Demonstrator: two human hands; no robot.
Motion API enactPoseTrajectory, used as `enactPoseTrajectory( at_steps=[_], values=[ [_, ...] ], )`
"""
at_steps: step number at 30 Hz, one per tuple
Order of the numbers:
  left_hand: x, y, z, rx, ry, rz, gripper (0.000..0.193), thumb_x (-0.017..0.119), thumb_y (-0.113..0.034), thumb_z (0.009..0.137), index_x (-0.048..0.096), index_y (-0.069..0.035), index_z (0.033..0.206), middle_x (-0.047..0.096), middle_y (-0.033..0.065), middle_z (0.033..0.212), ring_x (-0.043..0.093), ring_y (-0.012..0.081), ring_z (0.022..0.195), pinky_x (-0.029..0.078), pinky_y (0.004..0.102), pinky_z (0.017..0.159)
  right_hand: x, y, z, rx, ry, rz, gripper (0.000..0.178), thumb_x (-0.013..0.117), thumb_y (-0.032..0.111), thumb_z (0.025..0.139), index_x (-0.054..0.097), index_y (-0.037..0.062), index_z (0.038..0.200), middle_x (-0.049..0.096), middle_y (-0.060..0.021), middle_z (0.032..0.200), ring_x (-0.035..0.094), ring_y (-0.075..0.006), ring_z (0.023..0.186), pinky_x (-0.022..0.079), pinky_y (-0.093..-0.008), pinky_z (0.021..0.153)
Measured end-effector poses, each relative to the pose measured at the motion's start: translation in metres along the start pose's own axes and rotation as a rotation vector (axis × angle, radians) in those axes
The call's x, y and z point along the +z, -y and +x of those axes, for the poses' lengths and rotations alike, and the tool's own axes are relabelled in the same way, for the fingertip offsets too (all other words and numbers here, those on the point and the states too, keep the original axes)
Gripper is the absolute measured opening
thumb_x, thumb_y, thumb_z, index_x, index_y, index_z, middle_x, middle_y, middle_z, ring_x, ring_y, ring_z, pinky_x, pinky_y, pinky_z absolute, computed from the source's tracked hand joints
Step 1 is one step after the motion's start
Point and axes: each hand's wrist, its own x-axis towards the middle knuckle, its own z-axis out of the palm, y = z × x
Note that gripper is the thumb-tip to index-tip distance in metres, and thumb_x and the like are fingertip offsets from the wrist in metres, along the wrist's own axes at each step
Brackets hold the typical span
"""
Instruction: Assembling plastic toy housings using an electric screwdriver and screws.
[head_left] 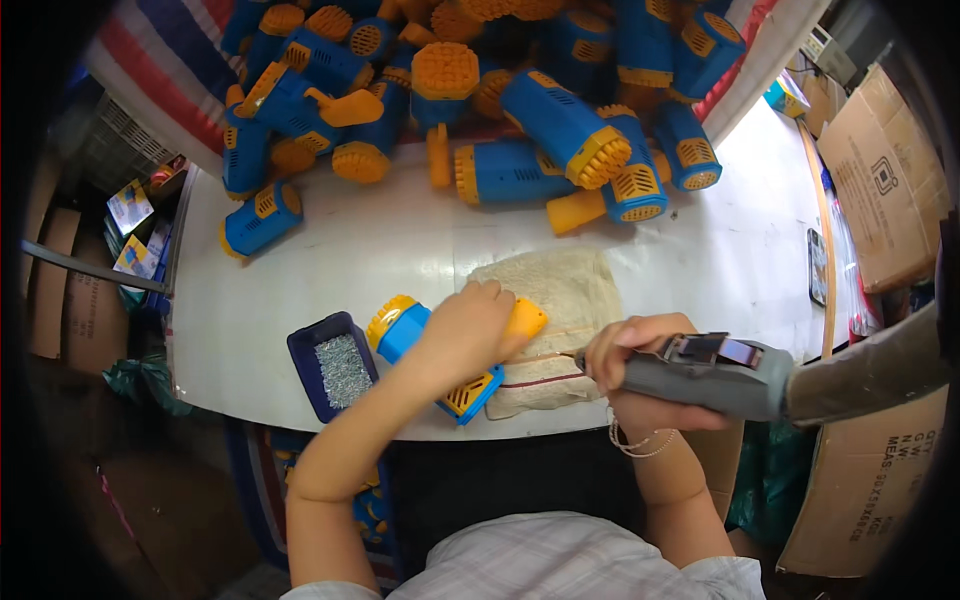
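- Holding what, left hand [474, 322]?
- Blue-and-orange toy [407, 335], just left of frame centre, partly on the beige cloth [572, 285]. Fingers curled over its orange handle [528, 318], tips partly hidden.
- Right hand [632, 342]?
- Wrapped snugly around a grey power tool [730, 385], right of centre. Front end points left, toward the toy; can't tell if they touch.
- Nearby stuff?
- Dark blue tray [304, 362] of small silvery screws [343, 370], left of the toy. Pile of similar toys [548, 118], top of frame. Cardboard box [890, 215], upper right.
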Motion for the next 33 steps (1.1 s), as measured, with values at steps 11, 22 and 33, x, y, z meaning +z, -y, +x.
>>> enactPoseTrajectory(
  at_steps=[11,22,33],
  values=[
    [0.014,-0.009,0.0,-0.028,-0.143,-0.018,0.037,0.068,-0.025,0.067,0.052,-0.002,0.092,0.054,0.0134,0.089,0.056,0.0309,0.082,0.044,0.0385,0.072,-0.005,-0.031,0.016,0.047,-0.02,-0.212,0.098,0.035,0.09,0.049,0.044,0.0027,0.093,0.045,-0.0032,0.054,0.042,-0.0126,0.044,0.037,-0.0258,0.043],
    [0.012,-0.014,0.0,-0.083,-0.105,-0.045,0.038,0.068,-0.025,0.067,0.052,-0.001,0.092,0.054,0.0133,0.088,0.055,0.033,0.081,0.044,0.0394,0.075,-0.009,-0.045,0.017,0.122,-0.034,-0.243,0.088,0.034,0.089,0.052,0.042,0.0058,0.081,0.043,-0.0026,0.052,0.041,-0.0126,0.042,0.034,-0.0241,0.041],
    [-0.079,-0.02,-0.103,-0.035,-0.648,-0.138,0.06,0.07,-0.018,0.065,0.049,0.003,0.117,0.057,0.0182,0.097,0.057,0.0308,0.088,0.043,0.0356,0.082,0.001,0.01,0.024,-0.045,-0.17,-0.199,0.109,0.027,0.089,0.055,0.043,-0.0024,0.113,0.039,0.0006,0.049,0.04,-0.01,0.04,0.036,-0.0231,0.039]
  ],
)
